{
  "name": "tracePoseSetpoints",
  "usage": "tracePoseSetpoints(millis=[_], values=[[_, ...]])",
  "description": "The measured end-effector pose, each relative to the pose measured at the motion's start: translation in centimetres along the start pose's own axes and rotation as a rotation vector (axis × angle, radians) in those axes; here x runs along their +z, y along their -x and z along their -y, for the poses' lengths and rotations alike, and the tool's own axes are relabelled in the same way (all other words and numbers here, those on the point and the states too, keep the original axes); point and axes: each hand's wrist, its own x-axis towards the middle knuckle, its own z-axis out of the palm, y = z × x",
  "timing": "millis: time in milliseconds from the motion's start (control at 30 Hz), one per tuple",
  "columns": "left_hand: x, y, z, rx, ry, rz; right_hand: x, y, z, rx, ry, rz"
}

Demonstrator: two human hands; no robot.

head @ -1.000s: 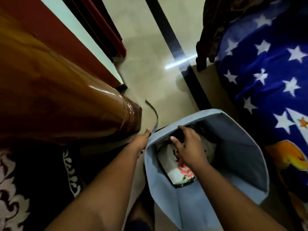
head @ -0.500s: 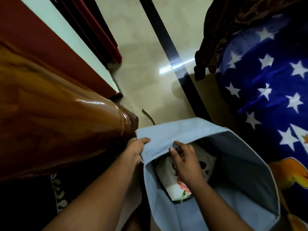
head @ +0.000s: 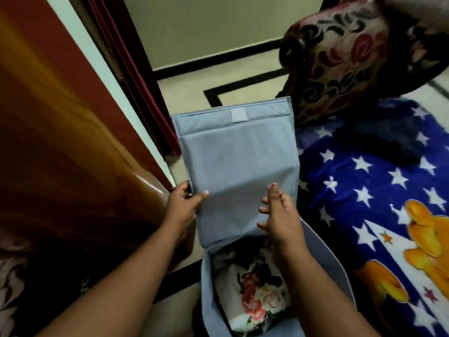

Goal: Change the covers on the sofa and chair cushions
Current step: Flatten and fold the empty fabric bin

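Observation:
A light blue fabric storage bag (head: 211, 283) stands open on the floor between my arms. Its flap lid (head: 238, 161) is raised and stretched flat, with a small fastener patch near its far edge. My left hand (head: 183, 207) grips the flap's left edge, thumb on top. Against the flap's lower right part rests my right hand (head: 279, 215), fingers spread and holding nothing. Inside the bag lies a folded white cover with pink and red flowers (head: 257, 297). A dark cushion with red and black swirls (head: 352, 54) sits at the upper right.
A glossy wooden sofa arm (head: 73, 166) fills the left side. A blue blanket with white stars and an orange figure (head: 376, 203) covers the right. Beige floor tiles with black borders (head: 218, 81) lie beyond the bag, with a maroon curtain (head: 136, 76) behind.
The bag's flap has been lifted up and spread flat. My right hand came out of the bag and now rests on the flap. The view tilted up, showing the swirl-patterned cushion.

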Motion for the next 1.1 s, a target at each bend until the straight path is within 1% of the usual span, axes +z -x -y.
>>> tracePoseSetpoints(millis=[67, 133, 233, 267, 333, 400, 467, 533, 633, 733, 800, 900, 1000, 1100], values=[[0.7, 2.4, -3.8, 0.084, -0.008, 0.006, -1.6, 2.6, 2.9, 0.023, -0.050, 0.003], [1.8, 5.6, -6.8, 0.170, -0.008, 0.051, -3.4, 5.2, 5.1, 0.054, -0.064, 0.014], [2.9, 10.7, -9.2, 0.216, -0.023, 0.130, -6.5, 8.8, 7.2, 0.074, -0.095, 0.013], [3.1, 12.1, -9.5, 0.236, -0.064, 0.163, -7.6, 9.7, 7.6, 0.082, -0.111, 0.010], [3.4, 15.1, -9.4, 0.320, -0.224, 0.248, -10.1, 11.8, 7.7, 0.130, -0.164, 0.020], [3.7, 18.2, -8.4, 0.403, -0.409, 0.386, -12.6, 13.6, 6.5, 0.199, -0.202, 0.040], [3.8, 21.2, -6.6, 0.481, -0.592, 0.497, -15.0, 15.0, 4.2, 0.270, -0.230, 0.043], [3.7, 24.0, -4.2, 0.565, -0.776, 0.592, -16.9, 16.3, 1.1, 0.330, -0.254, 0.011], [3.7, 27.4, 0.4, 0.703, -1.048, 0.736, -19.3, 17.4, -4.9, 0.381, -0.290, -0.110], [3.8, 29.9, 5.1, 0.777, -1.176, 0.832, -21.2, 18.3, -11.1, 0.436, -0.338, -0.203], [3.8, 31.4, 8.2, 0.771, -1.296, 0.897, -22.4, 19.0, -15.4, 0.482, -0.330, -0.253], [4.0, 33.0, 12.6, 0.678, -1.527, 1.005, -23.4, 19.6, -21.6, 0.567, -0.267, -0.307], [3.9, 33.8, 16.5, 0.574, -1.700, 1.080, -23.7, 19.2, -26.2, 0.665, -0.227, -0.327], [3.7, 34.4, 19.7, 0.497, -1.822, 1.125, -23.7, 18.1, -29.9, 0.790, -0.261, -0.330]])
